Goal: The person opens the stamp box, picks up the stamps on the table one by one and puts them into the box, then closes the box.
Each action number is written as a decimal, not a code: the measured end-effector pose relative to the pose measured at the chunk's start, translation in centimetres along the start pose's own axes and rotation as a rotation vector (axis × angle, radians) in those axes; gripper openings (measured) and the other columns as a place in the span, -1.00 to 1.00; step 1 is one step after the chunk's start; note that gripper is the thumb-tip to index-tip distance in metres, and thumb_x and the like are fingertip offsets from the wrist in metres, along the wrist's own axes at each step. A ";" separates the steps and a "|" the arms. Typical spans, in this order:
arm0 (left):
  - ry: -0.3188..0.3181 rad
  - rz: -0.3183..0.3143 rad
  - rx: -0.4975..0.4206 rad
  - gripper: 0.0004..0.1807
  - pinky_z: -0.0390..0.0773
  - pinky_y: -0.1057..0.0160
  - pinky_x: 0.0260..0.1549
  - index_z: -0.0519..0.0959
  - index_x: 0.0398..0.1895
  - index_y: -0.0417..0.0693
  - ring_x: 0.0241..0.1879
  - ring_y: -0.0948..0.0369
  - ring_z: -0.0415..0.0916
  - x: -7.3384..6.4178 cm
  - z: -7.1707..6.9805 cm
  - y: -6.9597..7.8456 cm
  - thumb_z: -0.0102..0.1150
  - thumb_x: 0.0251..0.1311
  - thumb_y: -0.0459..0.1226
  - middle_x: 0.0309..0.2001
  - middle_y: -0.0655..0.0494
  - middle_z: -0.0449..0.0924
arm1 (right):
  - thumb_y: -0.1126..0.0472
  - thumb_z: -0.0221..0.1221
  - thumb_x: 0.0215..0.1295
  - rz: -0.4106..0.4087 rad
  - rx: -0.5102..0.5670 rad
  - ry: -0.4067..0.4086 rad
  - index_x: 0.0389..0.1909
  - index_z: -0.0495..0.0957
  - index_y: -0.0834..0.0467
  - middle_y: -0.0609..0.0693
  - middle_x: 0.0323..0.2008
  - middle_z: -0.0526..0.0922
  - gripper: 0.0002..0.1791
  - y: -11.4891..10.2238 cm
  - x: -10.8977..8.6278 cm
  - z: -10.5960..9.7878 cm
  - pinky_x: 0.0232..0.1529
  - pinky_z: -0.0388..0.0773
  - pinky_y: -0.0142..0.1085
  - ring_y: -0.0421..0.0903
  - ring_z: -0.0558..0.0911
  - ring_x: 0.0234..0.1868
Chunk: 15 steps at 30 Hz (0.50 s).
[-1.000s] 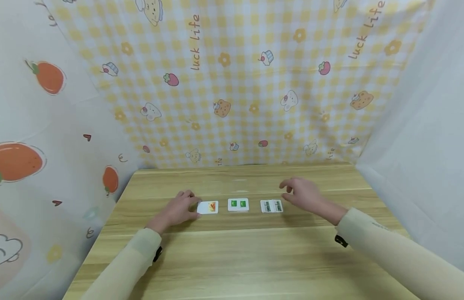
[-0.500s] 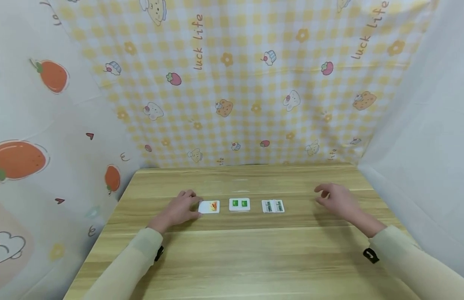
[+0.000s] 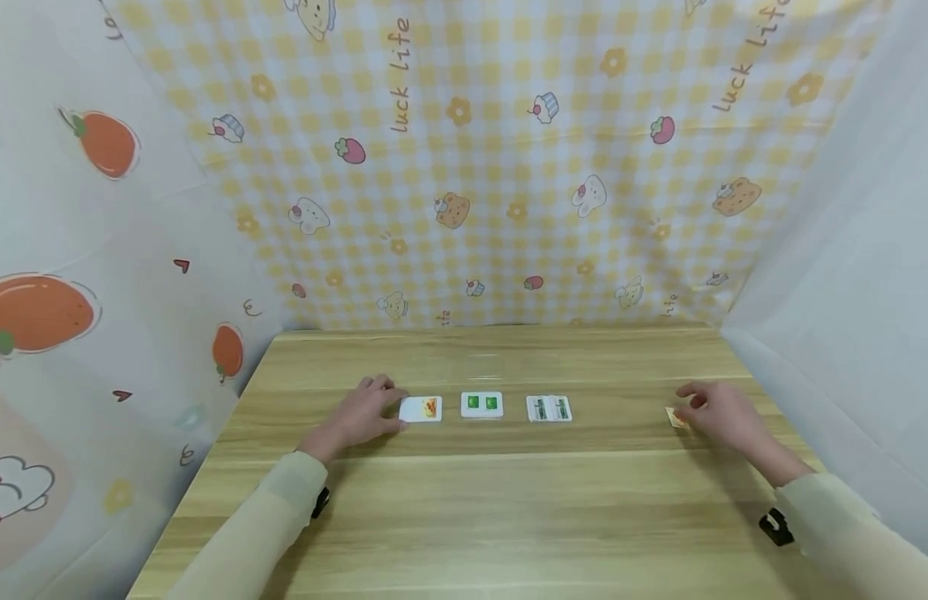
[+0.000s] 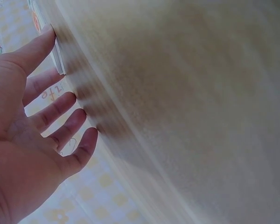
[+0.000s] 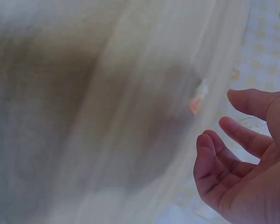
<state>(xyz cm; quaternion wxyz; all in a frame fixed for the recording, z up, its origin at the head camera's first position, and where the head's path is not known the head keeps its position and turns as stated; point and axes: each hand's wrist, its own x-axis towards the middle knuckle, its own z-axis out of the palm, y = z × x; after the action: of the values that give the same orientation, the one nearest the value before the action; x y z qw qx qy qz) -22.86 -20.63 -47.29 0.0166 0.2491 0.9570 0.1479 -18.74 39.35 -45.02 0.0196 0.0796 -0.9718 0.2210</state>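
Observation:
My left hand (image 3: 361, 411) holds the left end of a small stack of white cards (image 3: 415, 409), thumb and index finger on opposite edges. Food is pictured on the top card. In the left wrist view, the edge of that stack (image 4: 59, 60) shows between thumb and index finger. The right hand (image 3: 722, 412) is over the table's right side, beside a small card (image 3: 676, 417) with an orange picture. From the right wrist, this card (image 5: 198, 99) is blurred and apart from the loosely bent fingers; whether it lies flat I cannot tell.
A stack of cards with two green pictures (image 3: 482, 405) lies mid-table. Right of it are cards with dark green pictures (image 3: 549, 408). A yellow checked cloth (image 3: 501, 167) hangs behind the wooden table (image 3: 471, 517), with white cloths at both sides.
The right hand has moved right, away from the dark green cards. A small orange-pictured card now shows by its fingers, not visible before. The left hand keeps its hold on the left stack.

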 end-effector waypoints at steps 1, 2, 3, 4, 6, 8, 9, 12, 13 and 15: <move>-0.001 -0.001 -0.005 -0.35 0.45 -0.09 -0.02 0.57 0.27 -0.08 0.04 -0.02 0.36 0.0 -0.1 0.0 0.44 0.16 0.01 0.13 -0.06 0.46 | 0.10 0.33 0.31 0.009 0.000 -0.005 0.08 0.61 0.34 0.21 -0.25 0.70 -0.54 0.2 0.1 0.2 -0.38 0.56 -0.05 0.05 0.66 -0.32; 0.000 -0.001 -0.006 -0.35 0.45 -0.09 -0.02 0.57 0.27 -0.08 0.04 -0.02 0.37 0.1 -0.1 0.0 0.44 0.16 0.01 0.13 -0.06 0.46 | 0.08 0.33 0.31 0.012 0.003 -0.013 0.08 0.60 0.35 0.21 -0.24 0.70 -0.53 0.4 0.1 0.3 -0.37 0.56 -0.03 0.07 0.66 -0.31; 0.000 -0.001 -0.005 -0.35 0.45 -0.10 -0.02 0.56 0.28 -0.07 0.05 -0.02 0.37 0.1 -0.1 0.0 0.44 0.16 0.01 0.13 -0.06 0.46 | 0.07 0.33 0.31 0.017 0.004 -0.016 0.08 0.60 0.36 0.20 -0.25 0.71 -0.51 0.5 0.2 0.5 -0.36 0.57 -0.02 0.07 0.67 -0.30; 0.000 -0.002 -0.007 -0.35 0.45 -0.10 -0.01 0.56 0.28 -0.07 0.05 -0.02 0.36 0.1 -0.1 0.1 0.44 0.16 0.01 0.14 -0.06 0.46 | 0.06 0.33 0.31 0.022 0.005 -0.020 0.08 0.59 0.36 0.19 -0.25 0.71 -0.50 0.6 0.3 0.6 -0.35 0.57 -0.01 0.07 0.67 -0.30; 0.000 -0.003 -0.009 -0.35 0.44 -0.10 -0.02 0.56 0.28 -0.06 0.05 -0.02 0.36 0.1 -0.1 0.0 0.43 0.17 0.01 0.14 -0.06 0.45 | 0.04 0.35 0.29 0.027 0.003 -0.016 0.07 0.60 0.35 0.15 -0.27 0.72 -0.49 0.8 0.5 0.9 -0.35 0.56 -0.02 0.05 0.67 -0.30; -0.001 -0.008 -0.008 -0.35 0.44 -0.10 -0.01 0.56 0.29 -0.05 0.05 -0.02 0.36 0.1 -0.2 0.1 0.43 0.17 0.01 0.14 -0.04 0.45 | 0.05 0.37 0.26 0.024 0.004 -0.010 0.05 0.61 0.34 0.13 -0.29 0.72 -0.51 0.9 0.5 1.2 -0.37 0.56 -0.03 0.04 0.67 -0.31; -0.003 -0.010 -0.007 -0.35 0.44 -0.10 -0.01 0.56 0.29 -0.05 0.06 -0.02 0.36 0.1 -0.2 0.0 0.43 0.17 0.02 0.14 -0.04 0.45 | 0.07 0.38 0.25 0.022 0.003 -0.005 0.04 0.62 0.33 0.11 -0.29 0.72 -0.52 0.9 0.6 1.3 -0.37 0.56 -0.04 0.03 0.67 -0.32; -0.006 -0.013 -0.001 -0.35 0.44 -0.10 0.00 0.56 0.29 -0.04 0.06 -0.02 0.36 0.1 -0.1 0.0 0.43 0.17 0.01 0.14 -0.04 0.45 | 0.11 0.40 0.22 0.004 0.002 0.003 0.00 0.64 0.31 0.11 -0.30 0.72 -0.56 1.0 0.5 1.6 -0.38 0.56 -0.04 0.03 0.66 -0.32; -0.008 -0.011 0.001 -0.35 0.44 -0.10 -0.01 0.56 0.29 -0.04 0.06 -0.03 0.36 0.1 -0.1 0.0 0.43 0.17 0.01 0.14 -0.04 0.45 | 0.11 0.40 0.21 -0.001 0.001 0.005 -0.02 0.65 0.31 0.11 -0.30 0.72 -0.58 1.0 0.5 1.6 -0.38 0.56 -0.04 0.03 0.66 -0.32; -0.013 -0.011 0.004 -0.35 0.44 -0.10 0.00 0.55 0.30 -0.04 0.07 -0.03 0.36 0.1 -0.1 -0.1 0.42 0.18 0.02 0.14 -0.04 0.44 | 0.13 0.40 0.22 -0.005 -0.001 0.011 -0.07 0.67 0.29 0.09 -0.31 0.71 -0.63 1.1 0.5 1.8 -0.36 0.56 -0.04 0.02 0.65 -0.31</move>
<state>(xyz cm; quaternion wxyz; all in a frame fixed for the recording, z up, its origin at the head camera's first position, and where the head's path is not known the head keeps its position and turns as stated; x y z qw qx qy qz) -22.98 -20.66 -47.22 0.0230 0.2447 0.9585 0.1444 -19.41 39.46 -47.07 0.0255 0.0810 -0.9716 0.2210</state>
